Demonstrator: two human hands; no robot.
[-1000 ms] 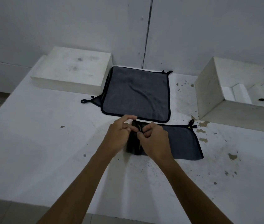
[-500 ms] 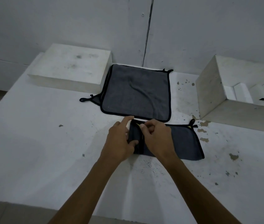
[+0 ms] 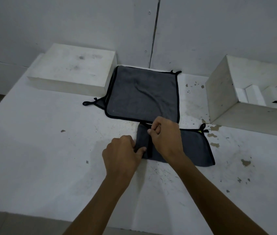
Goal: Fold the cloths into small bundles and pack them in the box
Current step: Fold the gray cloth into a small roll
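Note:
A grey cloth with black trim [image 3: 193, 146] lies folded into a long strip on the white table [image 3: 49, 158], its left end turned over into a narrow flap. My left hand [image 3: 122, 153] pinches the near left corner of that flap. My right hand [image 3: 165, 134] pinches the flap's far edge, fingers curled. Behind it a stack of flat grey cloths [image 3: 142, 95] lies spread out against the wall. The open white box [image 3: 253, 102] stands at the right.
A white foam block [image 3: 73, 72] sits at the back left beside the flat cloths. White foam pieces [image 3: 251, 95] lie inside the box. The table surface shows chipped dark spots at the right. The table's front edge runs below my forearms.
The cloth's left end has been laid down flatter. My left hand slid down and left to the near corner. My right hand stayed at the far edge.

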